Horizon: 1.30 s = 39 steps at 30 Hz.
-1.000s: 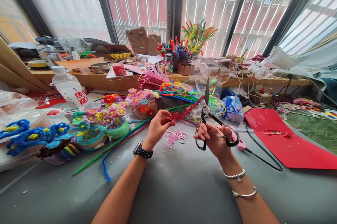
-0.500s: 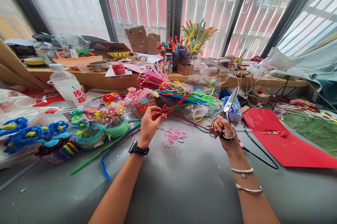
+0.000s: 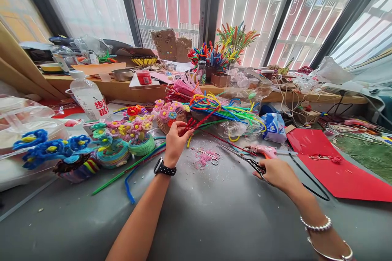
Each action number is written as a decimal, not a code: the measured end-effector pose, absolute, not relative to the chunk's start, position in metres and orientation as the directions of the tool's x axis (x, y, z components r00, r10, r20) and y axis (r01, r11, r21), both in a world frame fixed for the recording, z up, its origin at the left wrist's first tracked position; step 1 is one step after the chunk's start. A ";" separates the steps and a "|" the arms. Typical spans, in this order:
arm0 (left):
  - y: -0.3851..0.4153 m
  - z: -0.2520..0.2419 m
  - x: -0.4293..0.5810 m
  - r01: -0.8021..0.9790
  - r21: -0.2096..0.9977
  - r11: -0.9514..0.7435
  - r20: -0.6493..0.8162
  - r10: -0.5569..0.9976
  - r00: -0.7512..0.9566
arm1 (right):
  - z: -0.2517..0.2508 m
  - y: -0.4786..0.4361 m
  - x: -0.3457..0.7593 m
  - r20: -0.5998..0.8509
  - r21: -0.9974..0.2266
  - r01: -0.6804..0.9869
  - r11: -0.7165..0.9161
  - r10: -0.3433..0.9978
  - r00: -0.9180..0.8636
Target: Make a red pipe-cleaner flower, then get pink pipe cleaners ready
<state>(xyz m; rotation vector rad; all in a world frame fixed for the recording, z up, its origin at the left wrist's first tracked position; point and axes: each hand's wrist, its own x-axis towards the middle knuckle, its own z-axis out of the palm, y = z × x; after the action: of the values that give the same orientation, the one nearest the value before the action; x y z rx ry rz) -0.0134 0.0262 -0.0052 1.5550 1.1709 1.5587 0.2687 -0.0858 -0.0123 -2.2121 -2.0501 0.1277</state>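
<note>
My left hand (image 3: 174,142) is closed in a pinch on a red glittery pipe cleaner (image 3: 196,124), bent into loops above the fingers. My right hand (image 3: 277,175) is low over the table, its fingers on the handles of large scissors (image 3: 241,155); the blades point left, close to the tabletop. Between the hands lie small white-handled scissors (image 3: 212,157) beside pink clippings (image 3: 200,161). A pink-handled glue gun (image 3: 263,150) rests just behind my right hand. Past my left hand is a heap of coloured pipe cleaners (image 3: 226,110).
Pipe-cleaner flower pots (image 3: 142,145) and blue flowers (image 3: 52,148) stand at left, near a plastic bottle (image 3: 88,95). Red sheets (image 3: 339,167) and a black cable (image 3: 318,193) lie at right. A blue tissue pack (image 3: 275,127) stands behind. The cluttered sill (image 3: 171,89) runs along the windows.
My right hand has come down with the large scissors, turning them from upright to nearly flat, pointing left. My left hand still holds the red pipe cleaner. The view has shifted slightly.
</note>
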 end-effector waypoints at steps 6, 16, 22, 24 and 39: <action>0.024 -0.004 -0.012 0.176 0.902 -0.394 0.414 0.906 -0.094 | -0.009 -0.076 0.283 -0.264 -0.248 0.968 -0.038 0.964 -0.030; 0.020 0.002 -0.009 -0.001 0.981 -0.194 0.193 0.975 0.109 | 0.015 -0.028 0.203 0.176 -0.871 0.473 0.133 0.983 0.047; 0.018 -0.001 -0.007 0.094 0.981 -0.171 0.140 0.953 0.269 | -0.015 0.001 0.149 -0.011 -0.960 -0.279 0.019 0.994 0.105; 0.019 -0.005 -0.007 0.138 0.970 -0.199 0.159 0.954 0.255 | -0.023 0.001 0.150 -0.027 -0.952 -0.307 0.010 0.993 0.116; 0.021 -0.005 -0.010 0.356 0.874 -0.330 0.382 0.920 -0.086 | -0.025 -0.009 0.167 -0.092 -0.909 -0.416 -0.016 0.982 0.163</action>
<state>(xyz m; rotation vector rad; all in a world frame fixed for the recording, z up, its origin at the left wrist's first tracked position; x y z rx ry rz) -0.0102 0.0212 -0.0052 1.6766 1.3860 1.4257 0.1670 -0.0094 -0.0253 -1.0090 -0.7398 1.2886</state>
